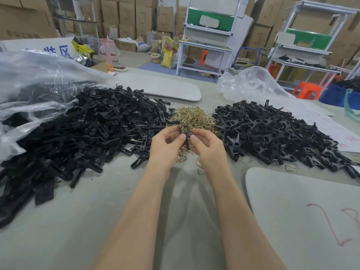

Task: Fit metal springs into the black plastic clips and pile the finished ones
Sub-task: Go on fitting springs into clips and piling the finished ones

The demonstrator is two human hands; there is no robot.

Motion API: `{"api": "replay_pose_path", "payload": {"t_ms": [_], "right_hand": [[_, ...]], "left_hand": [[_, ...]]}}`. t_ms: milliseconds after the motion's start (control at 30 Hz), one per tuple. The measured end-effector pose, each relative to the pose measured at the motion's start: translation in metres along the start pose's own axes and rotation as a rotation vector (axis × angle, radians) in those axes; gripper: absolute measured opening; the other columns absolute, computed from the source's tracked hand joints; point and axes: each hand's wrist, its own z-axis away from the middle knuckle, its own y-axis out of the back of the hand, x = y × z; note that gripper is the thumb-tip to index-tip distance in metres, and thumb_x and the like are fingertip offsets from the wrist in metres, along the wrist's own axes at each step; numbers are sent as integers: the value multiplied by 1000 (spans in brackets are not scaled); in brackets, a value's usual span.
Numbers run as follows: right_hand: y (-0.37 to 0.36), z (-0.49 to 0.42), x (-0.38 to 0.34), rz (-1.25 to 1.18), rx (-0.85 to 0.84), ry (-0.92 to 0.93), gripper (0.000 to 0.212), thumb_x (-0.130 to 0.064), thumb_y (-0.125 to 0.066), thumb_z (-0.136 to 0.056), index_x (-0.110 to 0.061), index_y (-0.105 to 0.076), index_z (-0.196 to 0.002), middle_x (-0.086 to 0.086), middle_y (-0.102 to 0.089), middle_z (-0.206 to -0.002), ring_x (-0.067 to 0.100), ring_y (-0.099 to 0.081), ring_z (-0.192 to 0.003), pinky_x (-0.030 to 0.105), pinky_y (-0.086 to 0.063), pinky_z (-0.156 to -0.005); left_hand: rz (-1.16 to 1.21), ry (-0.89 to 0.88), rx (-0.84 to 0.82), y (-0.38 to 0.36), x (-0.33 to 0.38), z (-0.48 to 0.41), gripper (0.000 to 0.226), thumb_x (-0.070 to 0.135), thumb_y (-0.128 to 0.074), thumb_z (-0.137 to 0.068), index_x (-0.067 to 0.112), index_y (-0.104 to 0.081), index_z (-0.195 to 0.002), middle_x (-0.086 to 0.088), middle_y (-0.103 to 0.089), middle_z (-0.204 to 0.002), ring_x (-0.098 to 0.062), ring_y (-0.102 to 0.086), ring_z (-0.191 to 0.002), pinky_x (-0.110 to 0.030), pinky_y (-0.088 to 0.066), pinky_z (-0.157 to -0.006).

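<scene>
Black matt plastic covers much of the dull grey worktop [78,230]. A broad heap of long, flat clip pieces [87,129] spreads along the left edge, spilling out of a crumpled clear plastic bag [35,78]. A second heap of crossed clips [272,131], X-shaped with thin wire glinting in some of them, lies toward the right edge. Between the two heaps, at the middle of the worktop, sits a tangled mound of brass-coloured springs [191,117], small bent wire pieces, with a few scattered toward the near edge. Just above that mound the left hand [167,142] and the right hand [206,147] meet on one black clip [186,131]. Each grip is narrow, thumb and curled fingers pinching the clip from its own side, so that it stands roughly upright between them with its rounded end on top. A smooth grey board [302,211] with rounded corners and a red scrawl lies at the near right corner. A similar far board [165,86] lies toward the far edge, near another crinkled clear bag [251,82].
</scene>
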Motion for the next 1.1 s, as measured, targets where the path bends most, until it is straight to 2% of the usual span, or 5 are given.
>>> {"api": "replay_pose_path", "payload": {"t_ms": [100, 200, 467, 733, 1100], "right_hand": [[1, 2, -1, 19, 5, 23, 17, 2, -54, -92, -12, -61, -100, -3, -68, -91, 1, -64, -83, 18, -51, -80], [0, 2, -2, 6, 23, 41, 18, 1, -53, -93, -13, -59, -101, -2, -68, -93, 4, -65, -87, 15, -50, -78], [-1, 3, -4, 54, -6, 72, 23, 4, -53, -92, -12, -65, -103, -5, -68, -93, -3, -65, -85, 13, -50, -79], [0, 2, -6, 81, 41, 53, 23, 1, -54, -92, -14, -67, -103, -1, -70, -93, 7, -65, -87, 18, -52, -82], [11, 0, -16, -256, -91, -236, 14, -2, -50, -95, -4, -64, -95, 10, -60, -80, 13, -53, -70, 17, -50, -64]], "left_hand": [[-21, 21, -25, -1, -1, -1, 29, 0, -61, -88, 18, -64, -110, -4, -67, -96, -23, -63, -104, -38, -47, -100], [-34, 26, -1, 0, -2, -2, 25, 3, -63, -88, 21, -65, -106, 6, -63, -81, -16, -61, -90, -40, -49, -97], [30, 27, -3, 0, -3, -4, 29, 2, -62, -89, 9, -62, -117, -3, -66, -96, -12, -65, -86, -24, -54, -79], [102, -1, -45, 1, 2, 1, 28, 4, -59, -91, 30, -66, -83, 11, -72, -78, -3, -68, -75, -14, -52, -64], [46, 18, -208, 7, 9, 3, 13, 7, -65, -87, 13, -68, -98, -4, -66, -87, -11, -67, -85, -18, -53, -77]]}}
